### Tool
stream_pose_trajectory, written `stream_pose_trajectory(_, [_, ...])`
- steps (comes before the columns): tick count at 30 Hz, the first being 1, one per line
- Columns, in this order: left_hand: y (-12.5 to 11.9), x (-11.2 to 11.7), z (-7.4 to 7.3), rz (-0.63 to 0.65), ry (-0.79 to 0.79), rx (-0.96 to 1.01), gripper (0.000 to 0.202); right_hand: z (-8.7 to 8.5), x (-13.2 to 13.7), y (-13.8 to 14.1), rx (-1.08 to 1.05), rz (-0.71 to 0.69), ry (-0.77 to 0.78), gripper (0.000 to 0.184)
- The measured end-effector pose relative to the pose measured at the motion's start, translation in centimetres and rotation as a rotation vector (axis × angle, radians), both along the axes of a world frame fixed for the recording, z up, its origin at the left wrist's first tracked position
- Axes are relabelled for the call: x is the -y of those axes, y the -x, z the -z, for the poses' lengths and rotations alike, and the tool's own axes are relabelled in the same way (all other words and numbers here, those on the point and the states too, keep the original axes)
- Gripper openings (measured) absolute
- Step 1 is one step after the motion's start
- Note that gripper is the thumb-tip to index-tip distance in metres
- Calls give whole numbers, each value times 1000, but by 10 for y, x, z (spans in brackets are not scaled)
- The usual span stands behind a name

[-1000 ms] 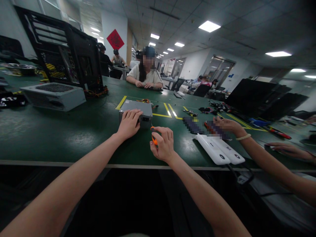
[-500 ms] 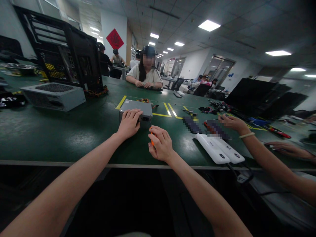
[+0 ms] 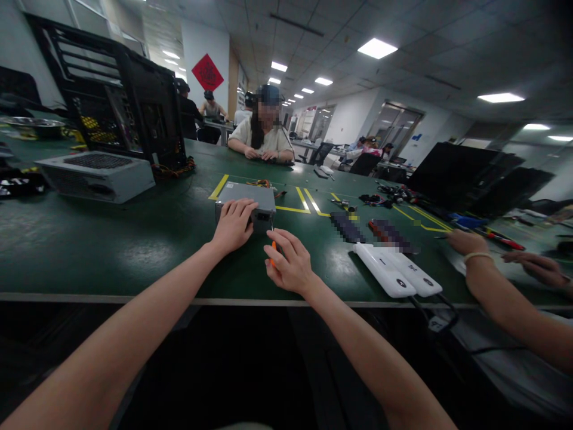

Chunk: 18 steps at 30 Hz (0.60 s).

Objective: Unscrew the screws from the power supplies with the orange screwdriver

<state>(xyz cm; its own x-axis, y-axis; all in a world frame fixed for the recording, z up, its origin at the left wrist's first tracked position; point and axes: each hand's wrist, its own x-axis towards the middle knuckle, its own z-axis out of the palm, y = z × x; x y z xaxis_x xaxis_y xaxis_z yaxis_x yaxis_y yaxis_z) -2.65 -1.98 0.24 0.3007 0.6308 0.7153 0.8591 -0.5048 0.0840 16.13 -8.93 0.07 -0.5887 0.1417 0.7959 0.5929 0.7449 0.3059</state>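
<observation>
A grey metal computer power supply [image 3: 244, 192] sits on the green table in front of me, with a bundle of coloured wires [image 3: 262, 183] at its far side. My left hand [image 3: 235, 224] grips its near left part, fingers over the top and thumb down by the front face. Just right of it, my right hand [image 3: 289, 261] is closed around the orange handle of a screwdriver [image 3: 273, 254]. The thin shaft points up to the lower right corner of the power supply's near face. Whether the tip sits in a screw is too small to tell.
To the left stand a larger power supply [image 3: 96, 176] and an open black computer case [image 3: 120, 101]. On the right lie two white power banks [image 3: 389, 272] and blurred-out phones. A co-worker's hand [image 3: 468, 242] is further right; another person [image 3: 264, 134] sits opposite.
The fingers of my right hand have shifted slightly and opened a little around the screwdriver handle. My left hand and the power supply stay put. The co-worker's hand has moved right, away from the phones.
</observation>
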Motion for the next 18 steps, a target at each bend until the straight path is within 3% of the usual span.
stream_pose_trajectory(4, [0,0,0,-4,8,-11,47,0,0,-1,34,13,-65,28])
stream_pose_trajectory(11, [0,0,0,-2,1,-11,47,3,-1,0,-1,37,-46,11])
stream_pose_trajectory(18, [0,-1,0,-28,-24,-39,46,1,-1,0,25,35,-52,17])
